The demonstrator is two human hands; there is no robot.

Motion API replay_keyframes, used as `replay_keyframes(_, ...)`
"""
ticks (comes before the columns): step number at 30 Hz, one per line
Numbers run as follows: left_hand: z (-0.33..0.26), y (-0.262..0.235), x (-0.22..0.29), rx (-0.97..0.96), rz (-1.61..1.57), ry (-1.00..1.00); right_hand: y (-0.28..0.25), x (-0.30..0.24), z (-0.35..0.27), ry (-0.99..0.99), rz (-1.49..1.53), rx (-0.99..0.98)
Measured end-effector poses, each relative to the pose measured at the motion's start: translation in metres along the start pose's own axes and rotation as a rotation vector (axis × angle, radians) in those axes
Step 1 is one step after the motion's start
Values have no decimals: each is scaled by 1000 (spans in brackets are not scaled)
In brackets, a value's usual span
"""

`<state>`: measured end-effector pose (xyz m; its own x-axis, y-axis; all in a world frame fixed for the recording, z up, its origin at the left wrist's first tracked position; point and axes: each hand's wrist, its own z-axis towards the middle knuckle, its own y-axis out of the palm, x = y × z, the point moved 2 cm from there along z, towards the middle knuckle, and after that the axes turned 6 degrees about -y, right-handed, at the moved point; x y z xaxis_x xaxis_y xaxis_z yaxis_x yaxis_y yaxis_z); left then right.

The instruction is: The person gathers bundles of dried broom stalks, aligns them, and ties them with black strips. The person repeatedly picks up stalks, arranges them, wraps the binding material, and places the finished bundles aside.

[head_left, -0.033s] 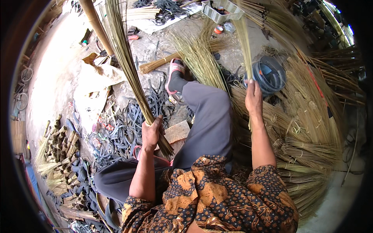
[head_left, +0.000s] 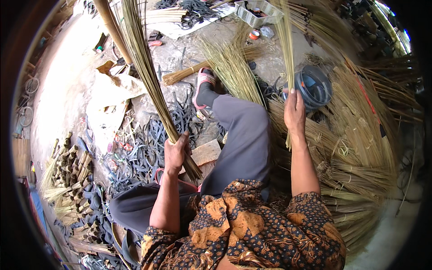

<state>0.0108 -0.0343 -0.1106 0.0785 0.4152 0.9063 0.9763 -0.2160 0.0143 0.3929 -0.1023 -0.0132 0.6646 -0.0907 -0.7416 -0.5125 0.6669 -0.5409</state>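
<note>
L hand: fingers wrapped rd thick stick bundle, nr low end, tilted up-L | R hand: fingers closed on thin stick bundle, L of bucket in view | both prob. light, springy, tips fragile (dry-looking, maybe slick) | best grip: low, nr butt ends

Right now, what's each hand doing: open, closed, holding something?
Left hand: closed, holding the thick bundle of dark sticks.
Right hand: closed, holding the thinner, paler bundle.
</note>
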Motion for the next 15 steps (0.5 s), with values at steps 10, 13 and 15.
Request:
replay_keyframes(10,-31,-22,111,58,-139,352,173,-154,-106,-531,318,-552)
replay_keyframes(13,-34,-43,116,165,13,315,190,-162,-120,-635,380,-621)
replay_keyframes(15,-33,-51,110,218,71,297,191,-168,-109,-576,443,-757)
